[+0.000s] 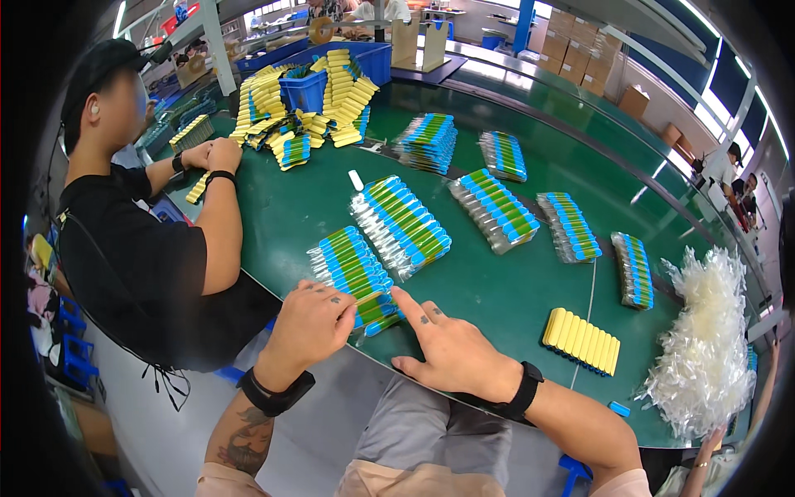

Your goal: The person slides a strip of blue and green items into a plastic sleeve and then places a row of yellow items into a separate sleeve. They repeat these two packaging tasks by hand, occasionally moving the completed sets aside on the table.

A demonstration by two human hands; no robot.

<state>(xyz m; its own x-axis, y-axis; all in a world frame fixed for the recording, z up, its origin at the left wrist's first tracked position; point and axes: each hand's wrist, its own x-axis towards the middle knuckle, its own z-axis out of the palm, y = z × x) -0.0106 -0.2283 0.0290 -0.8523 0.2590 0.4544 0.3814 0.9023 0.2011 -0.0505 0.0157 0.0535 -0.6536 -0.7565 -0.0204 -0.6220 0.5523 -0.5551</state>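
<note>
Your left hand [310, 327] bent over near end of blue-and-green striped pack [349, 258], by near edge of green table [497, 290]; whether fingers clamp it, cannot tell. Your right hand [451, 352]: thumb and forefinger spread apart, forefinger tip at pack's right side. Farther right, yellow ribbed block [582, 341], then heap of clear plastic [704, 348]. Beyond, more striped packs [494, 209]. Far left, co-worker [137, 224] beside yellow piles [263, 101] and blue bin [304, 91].

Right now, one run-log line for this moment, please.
left hand: at blue-green stack, near end | right hand: spread, same end | yellow pack: on table, right of hands | clear wrappers: heaped, far right
</note>
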